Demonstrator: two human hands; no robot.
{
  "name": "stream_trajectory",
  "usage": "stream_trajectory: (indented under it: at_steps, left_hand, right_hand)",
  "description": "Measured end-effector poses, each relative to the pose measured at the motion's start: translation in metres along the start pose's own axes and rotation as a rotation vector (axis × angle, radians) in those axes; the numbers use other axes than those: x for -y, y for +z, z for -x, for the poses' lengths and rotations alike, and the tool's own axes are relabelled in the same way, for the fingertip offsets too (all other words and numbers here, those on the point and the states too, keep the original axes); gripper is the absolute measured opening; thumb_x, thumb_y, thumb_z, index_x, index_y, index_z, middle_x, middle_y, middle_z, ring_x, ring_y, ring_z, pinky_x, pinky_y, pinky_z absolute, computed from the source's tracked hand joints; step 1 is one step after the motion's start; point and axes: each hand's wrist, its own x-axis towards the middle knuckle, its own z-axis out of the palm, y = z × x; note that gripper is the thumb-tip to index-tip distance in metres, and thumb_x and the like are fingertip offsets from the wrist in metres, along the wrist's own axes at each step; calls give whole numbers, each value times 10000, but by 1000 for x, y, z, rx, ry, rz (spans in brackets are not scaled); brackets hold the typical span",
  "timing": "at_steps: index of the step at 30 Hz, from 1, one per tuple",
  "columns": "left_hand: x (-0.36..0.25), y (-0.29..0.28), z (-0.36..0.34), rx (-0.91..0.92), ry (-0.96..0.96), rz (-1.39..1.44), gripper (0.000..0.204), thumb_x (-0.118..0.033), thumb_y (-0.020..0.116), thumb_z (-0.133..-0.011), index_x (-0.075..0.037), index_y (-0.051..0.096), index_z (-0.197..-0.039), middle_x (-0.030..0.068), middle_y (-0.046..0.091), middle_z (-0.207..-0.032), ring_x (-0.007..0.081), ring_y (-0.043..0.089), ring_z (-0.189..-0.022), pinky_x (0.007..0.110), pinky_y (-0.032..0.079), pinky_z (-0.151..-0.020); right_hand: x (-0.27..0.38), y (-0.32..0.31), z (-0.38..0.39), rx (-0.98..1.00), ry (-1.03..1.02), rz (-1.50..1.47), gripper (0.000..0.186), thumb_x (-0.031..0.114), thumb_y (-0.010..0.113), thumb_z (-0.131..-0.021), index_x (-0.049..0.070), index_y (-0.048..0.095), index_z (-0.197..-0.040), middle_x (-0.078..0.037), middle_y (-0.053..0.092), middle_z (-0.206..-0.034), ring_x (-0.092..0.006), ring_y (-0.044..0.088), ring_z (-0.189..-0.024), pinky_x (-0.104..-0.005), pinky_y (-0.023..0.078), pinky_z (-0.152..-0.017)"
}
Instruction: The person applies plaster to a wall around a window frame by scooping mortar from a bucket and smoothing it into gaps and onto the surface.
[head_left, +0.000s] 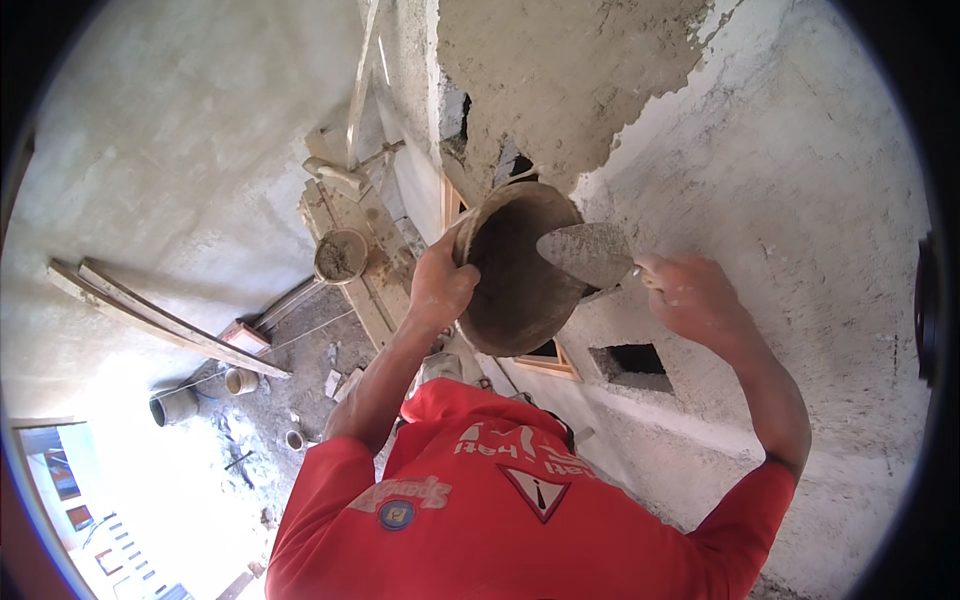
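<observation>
Nearest is the person's red shirt (420, 550), with both bare forearms reaching up and away from its sleeves. The left hand (445, 285) is closed on the left rim of a round, mortar-stained bucket (510, 318), thumb over the edge, its other fingers mostly hidden behind. The bucket is held up in front of the chest, tilted so that its dark mouth faces the camera; how much lies inside I cannot tell. The right hand (695, 300) is curled into a fist around the handle of a trowel (592, 255), whose blade overlaps the right side of the bucket's mouth; whether it touches the rim is unclear. Behind and to the right stands a rough pale wall (790, 220), with a rectangular hole (632, 364) below the trowel and a darker patch of plaster (570, 90) above the bucket. Farther down on the left, a plank surface (378, 312) carries a smaller container (319, 262) of mortar. Beyond it, two long boards (150, 320) lean by the left-hand wall (200, 130), and a grey bucket (174, 407) stands on the floor near a tan one
</observation>
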Motion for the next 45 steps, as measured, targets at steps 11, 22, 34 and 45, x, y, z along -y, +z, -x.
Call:
stream_trajectory:
  at_steps: [11, 22, 34, 45]
  left_hand:
    - [-28, 12, -3, 102, 90, -51, 634, -81, 577, -732, -69, 550, -1364, 216, 700, -1032, 331, 658, -995, 408, 488, -908]
    - [-19, 19, -2, 99, -10, -145, 656, -84, 583, -736, -94, 531, -1390, 247, 691, -1075, 403, 648, -1062, 443, 488, -936]
    - [-19, 24, -3, 48, -2, 89, 616, -39, 554, -725, -33, 572, -1341, 204, 709, -1028, 299, 683, -979, 361, 490, -916]
    - [10, -15, -26, -90, -110, 222, 630, -23, 565, -691, -24, 587, -1320, 171, 726, -995, 260, 701, -905, 348, 515, -855]
  right_hand:
    - [21, 72, -34, 127, -66, -20, 262, 135, 581, -870, 0, 682, -1070, -233, 704, -904, -391, 699, -879, -458, 569, -787]
    - [0, 165, -6, -88, 23, -497, 374, 314, 691, -873, 64, 645, -1147, -211, 708, -875, -401, 691, -868, -485, 549, -769]
    - [-18, 154, -2, -231, 37, -350, 403, 334, 673, -898, 38, 627, -1167, -235, 691, -842, -426, 683, -820, -501, 544, -735]
    - [16, -36, -22, -192, 18, -444, 397, 231, 759, -822, 37, 647, -1149, -187, 684, -820, -319, 683, -761, -401, 524, -729]
